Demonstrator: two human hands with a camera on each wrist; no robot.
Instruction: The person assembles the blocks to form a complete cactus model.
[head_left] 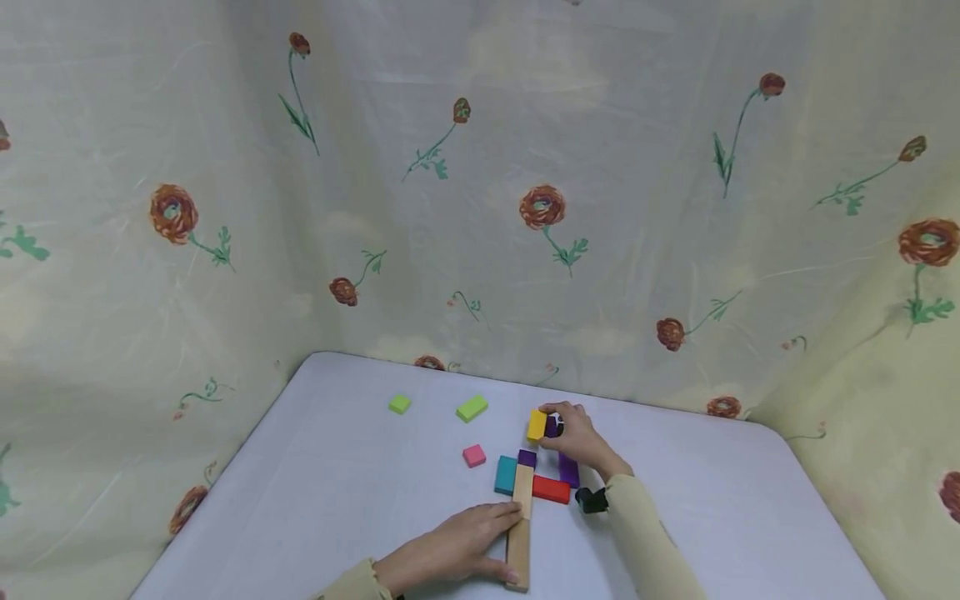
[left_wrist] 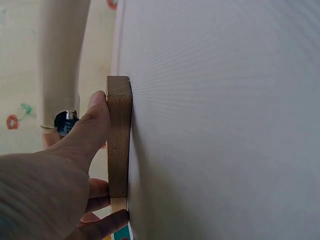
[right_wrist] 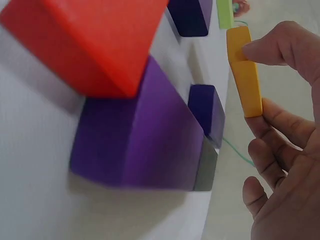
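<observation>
My right hand [head_left: 581, 437] pinches a yellow block [head_left: 536, 425] between thumb and fingers. In the right wrist view the yellow block [right_wrist: 246, 75] appears raised off the table. My left hand [head_left: 468, 542] rests against two plain wooden blocks [head_left: 519, 533] laid end to end, its thumb near their close end. The left wrist view shows the thumb on one wooden block [left_wrist: 119, 145] and a fingertip near the joint. A small dark purple block [head_left: 527, 458] sits at their far end. A teal block [head_left: 506, 475] lies left of them, a red block [head_left: 551, 489] right.
A purple block [head_left: 569, 471] touches the red block's right end; another dark purple block [right_wrist: 207, 112] and a grey one [right_wrist: 206, 167] lie beyond it. Two green blocks [head_left: 472, 408] and a pink block [head_left: 474, 455] lie farther left. Flowered cloth [head_left: 480, 208] hangs behind the white table [head_left: 337, 467].
</observation>
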